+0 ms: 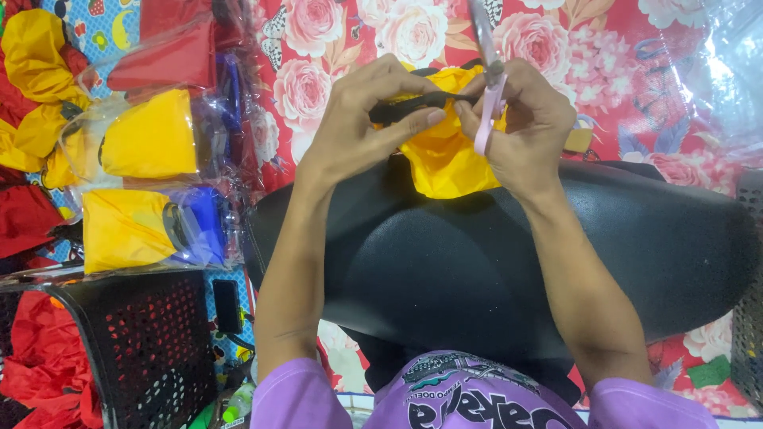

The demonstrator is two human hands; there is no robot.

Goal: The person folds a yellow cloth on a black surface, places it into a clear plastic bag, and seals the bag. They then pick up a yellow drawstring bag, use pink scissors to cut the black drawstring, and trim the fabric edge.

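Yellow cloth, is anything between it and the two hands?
Nothing visible. The left hand pinches a black strap lying on the yellow cloth, and the right hand touches the cloth while holding pink scissors.

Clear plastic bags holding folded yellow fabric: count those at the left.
2. One clear plastic bag of yellow fabric lies above; the other bag, also holding blue, lies below it. More may be hidden under the pile.

head camera looks steeply down, close over the lap.
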